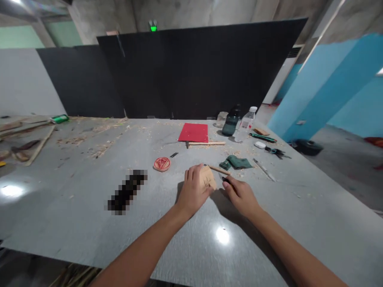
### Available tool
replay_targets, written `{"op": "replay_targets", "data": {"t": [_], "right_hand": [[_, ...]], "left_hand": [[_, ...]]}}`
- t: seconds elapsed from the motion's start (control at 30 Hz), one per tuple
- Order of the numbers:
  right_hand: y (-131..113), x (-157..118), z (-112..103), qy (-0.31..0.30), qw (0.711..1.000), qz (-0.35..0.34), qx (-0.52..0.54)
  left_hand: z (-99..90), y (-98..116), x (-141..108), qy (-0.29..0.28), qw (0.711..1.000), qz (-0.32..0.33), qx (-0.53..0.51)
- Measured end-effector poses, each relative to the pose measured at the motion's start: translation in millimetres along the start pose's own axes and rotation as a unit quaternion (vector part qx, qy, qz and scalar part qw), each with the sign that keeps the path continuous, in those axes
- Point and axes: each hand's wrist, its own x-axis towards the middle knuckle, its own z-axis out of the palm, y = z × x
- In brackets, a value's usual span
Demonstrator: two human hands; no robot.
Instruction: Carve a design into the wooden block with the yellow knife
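My left hand (193, 185) is closed around a pale wooden block (208, 178) with dark pencil-like marks on its face, holding it near the tabletop. Just right of the block, my right hand (241, 195) grips a small knife (224, 179) with a dark handle. Its blade points toward the block; I cannot tell whether they touch. Behind the block lies a thin tool with a wooden handle (220, 170). A round wooden piece (162, 164) with a red design sits to the left of my left hand.
On the grey table (89, 235) are a red sheet (194, 132), a hammer (206, 143), a green cloth (239, 162), a white pen-like tool (263, 170), keys (277, 152), a dark bottle (230, 123) and a clear bottle (247, 121). Wood shavings (101, 149) are scattered at left. A black panel (194, 71) stands behind.
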Motion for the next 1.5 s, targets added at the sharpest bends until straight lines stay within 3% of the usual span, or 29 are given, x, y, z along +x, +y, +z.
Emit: {"op": "replay_targets", "data": {"t": [0.13, 0.33, 0.53, 0.9, 1.5], "right_hand": [[3, -1, 0, 0.008, 1.0, 0.017, -0.002], [-6, -3, -1, 0.014, 1.0, 0.012, 0.022], [-21, -9, -2, 0.008, 0.999, -0.029, 0.038], [-55, -26, -9, -0.043, 0.995, -0.082, 0.036], [-55, -23, -14, -0.067, 0.992, -0.105, 0.016]], "left_hand": [[10.3, 3, -6, 0.028, 0.993, -0.032, -0.114], [20.3, 16, -20, -0.047, 0.976, -0.07, -0.2], [26.3, 6, -16, -0.107, 0.968, -0.075, -0.213], [26.1, -7, -14, -0.123, 0.967, -0.086, -0.207], [23.8, -5, -16, -0.12, 0.977, -0.03, -0.176]]}}
